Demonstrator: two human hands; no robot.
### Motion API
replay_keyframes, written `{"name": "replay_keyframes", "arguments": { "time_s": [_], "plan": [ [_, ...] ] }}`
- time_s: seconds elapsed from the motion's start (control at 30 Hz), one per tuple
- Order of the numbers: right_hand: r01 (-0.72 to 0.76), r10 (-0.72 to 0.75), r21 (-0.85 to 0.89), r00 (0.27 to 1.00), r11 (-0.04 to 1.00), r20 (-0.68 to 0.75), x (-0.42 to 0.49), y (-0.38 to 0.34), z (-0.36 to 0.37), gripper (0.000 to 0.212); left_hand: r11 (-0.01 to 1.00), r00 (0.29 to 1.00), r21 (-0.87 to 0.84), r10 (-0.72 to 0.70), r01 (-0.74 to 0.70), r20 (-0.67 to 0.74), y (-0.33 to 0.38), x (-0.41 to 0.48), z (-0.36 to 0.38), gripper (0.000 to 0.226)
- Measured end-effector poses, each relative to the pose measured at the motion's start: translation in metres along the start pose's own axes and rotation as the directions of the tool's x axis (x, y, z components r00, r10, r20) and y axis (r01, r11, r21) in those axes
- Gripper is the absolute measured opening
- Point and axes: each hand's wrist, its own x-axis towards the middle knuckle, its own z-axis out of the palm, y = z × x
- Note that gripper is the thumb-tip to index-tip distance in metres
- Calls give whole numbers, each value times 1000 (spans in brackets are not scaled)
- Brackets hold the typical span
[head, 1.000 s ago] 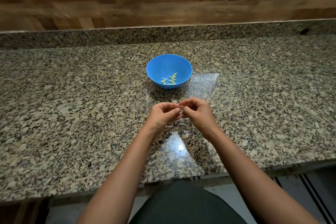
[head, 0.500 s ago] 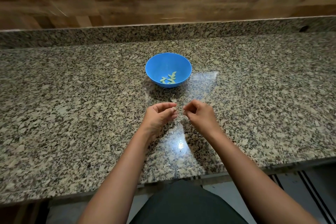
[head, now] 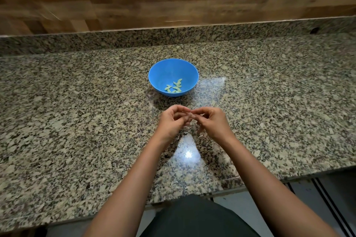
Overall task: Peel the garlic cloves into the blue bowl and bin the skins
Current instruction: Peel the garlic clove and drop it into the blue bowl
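Both hands meet just above the speckled brown-and-grey granite countertop [head: 77, 121], a little nearer the person than the round blue plastic bowl [head: 163, 71]. The left hand [head: 172, 121] is curled, its thumb and forefinger closed on a small pale garlic clove [head: 189, 115] that barely shows between the fingertips; the right hand [head: 212, 121] pinches at the same spot from the other side, apparently working at the skin, though the clove is too small and too covered to tell how much skin remains on it. The bowl holds a handful of pale green-white peeled cloves [head: 174, 87] gathered toward its near side. Thin whitish papery scraps of garlic skin [head: 200, 136] lie scattered on the counter under and just beside the hands, hard to pick out against the granite. No bin is in view. The main risk, as I judge it, is the clove slipping: it is tiny, smooth once bare, and held only by fingertips, so a hard pull on a stubborn skin could flick it onto the counter or over the near edge to the floor. Tossing it from where the hands are could also miss the bowl or bounce out. The skins are the second hazard: light and camouflaged by the speckle, they could drift off the edge or be left behind, and a flake clinging to the fingers could fall in among the peeled cloves.
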Motion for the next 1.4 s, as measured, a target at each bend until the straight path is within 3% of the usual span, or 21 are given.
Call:
{"name": "replay_keyframes", "arguments": {
  "time_s": [0.13, 0.27, 0.37, 0.7, 0.83, 1.0, 1.1, 1.2, 1.3, 1.4],
  "plan": [
    [-5, 3, -38, 998, 999, -55, 16, 1, -7, 10, 979, 995, 185, 95, -91, -13, 1, 9, 2, 21],
    [-37, 24, -167, 997, 985, -77, 46, 7, -13, 14, 765, 925, 574, 377, -291, -34, -1, 16, -1, 18],
    [-75, 53, -233, 994, 970, -100, 70, 13, -13, 17, 680, 869, 649, 491, -340, -60, -5, 23, -8, 16],
    [-71, 48, -349, 996, 935, -72, 95, 23, -8, 24, 753, 944, 628, 318, -196, -87, -12, 31, -15, 18],
    [-7, -21, -368, 997, 930, -71, 62, 20, -12, 37, 803, 957, 578, 260, -143, -125, -20, 23, -20, 29],
    [65, -57, -431, 998, 900, 31, -1, 25, -11, 64, 816, 962, 569, 229, -106, -150, -28, 7, -27, 39],
    [85, -1, -599, 990, 796, 139, -31, 34, -8, 98, 786, 956, 608, 253, -115, -147, -33, -7, -24, 43],
    [38, 170, -778, 968, 627, 185, -51, 45, -7, 121, 721, 961, 680, 259, -129, -93, -40, -14, -22, 60],
    [-8, 270, -840, 949, 542, 165, -61, 43, -1, 125, 667, 967, 733, 250, -135, -49, -47, -14, -22, 66],
    [-14, 246, -852, 960, 524, 136, -45, 36, 9, 118, 690, 967, 712, 247, -130, -63, -47, -13, -22, 67]
  ]
}}
